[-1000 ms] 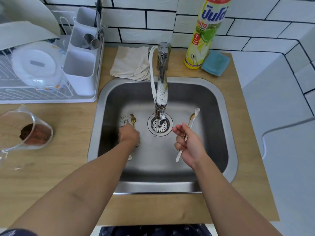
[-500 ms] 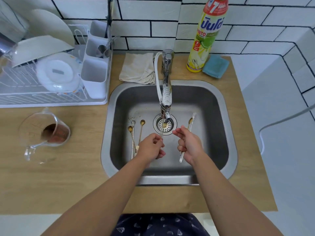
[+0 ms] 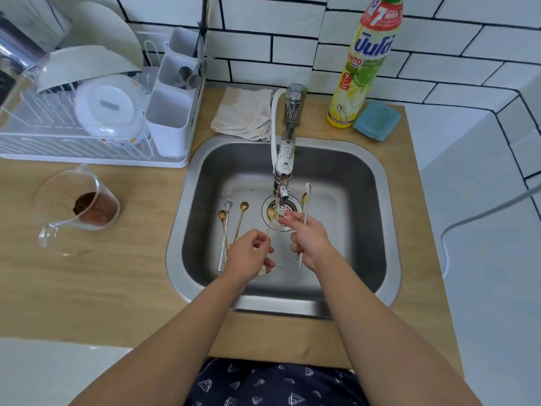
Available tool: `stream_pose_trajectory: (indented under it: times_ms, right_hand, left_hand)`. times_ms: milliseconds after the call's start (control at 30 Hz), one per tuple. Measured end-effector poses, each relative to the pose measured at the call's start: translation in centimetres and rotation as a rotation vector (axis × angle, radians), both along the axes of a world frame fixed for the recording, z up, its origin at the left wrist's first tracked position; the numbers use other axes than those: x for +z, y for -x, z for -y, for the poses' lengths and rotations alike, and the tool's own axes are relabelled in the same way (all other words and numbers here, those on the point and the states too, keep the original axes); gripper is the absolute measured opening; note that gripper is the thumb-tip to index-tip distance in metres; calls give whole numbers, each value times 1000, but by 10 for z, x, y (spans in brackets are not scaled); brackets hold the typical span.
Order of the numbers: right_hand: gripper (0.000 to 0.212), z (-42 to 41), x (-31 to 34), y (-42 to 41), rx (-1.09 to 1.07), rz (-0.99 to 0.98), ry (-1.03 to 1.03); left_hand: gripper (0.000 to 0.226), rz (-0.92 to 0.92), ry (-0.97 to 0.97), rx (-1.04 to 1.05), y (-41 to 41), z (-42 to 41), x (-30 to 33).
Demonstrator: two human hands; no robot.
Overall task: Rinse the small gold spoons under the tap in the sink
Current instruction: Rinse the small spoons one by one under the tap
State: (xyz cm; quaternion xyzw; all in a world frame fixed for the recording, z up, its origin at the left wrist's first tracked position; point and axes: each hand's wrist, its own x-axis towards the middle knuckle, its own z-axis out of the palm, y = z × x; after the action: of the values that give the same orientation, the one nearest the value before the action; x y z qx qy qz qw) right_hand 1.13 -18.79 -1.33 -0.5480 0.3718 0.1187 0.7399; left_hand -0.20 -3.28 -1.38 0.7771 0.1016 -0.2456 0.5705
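Left hand (image 3: 248, 253): pinching the thin handle of a small gold spoon (image 3: 270, 218), its bowl lying under the chrome tap (image 3: 285, 162).
Right hand (image 3: 310, 241): gripping two long spoons, one gold and one white (image 3: 304, 206).
Steel sink (image 3: 389, 230): holding three more slim spoons (image 3: 231, 224) lying left of the drain (image 3: 292, 205).
Far tabletop (image 3: 316, 130): carrying a yellow dish-soap bottle (image 3: 360, 71).
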Motion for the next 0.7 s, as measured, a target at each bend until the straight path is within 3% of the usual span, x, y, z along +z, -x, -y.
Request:
stream_pose_trajectory:
  times_ms: [300, 500, 700]
  right_hand:
    - [26, -4, -8, 1, 60, 114, -128]
    - [29, -11, -14, -9, 126, 151, 72]
    - [23, -18, -14, -11, 112, 148, 268]
  left_hand:
    - [16, -57, 134, -23, 3, -1, 5]
    - [24, -78, 64, -68, 2, -1, 6]
    - [23, -250, 268, 37, 1, -2, 8]
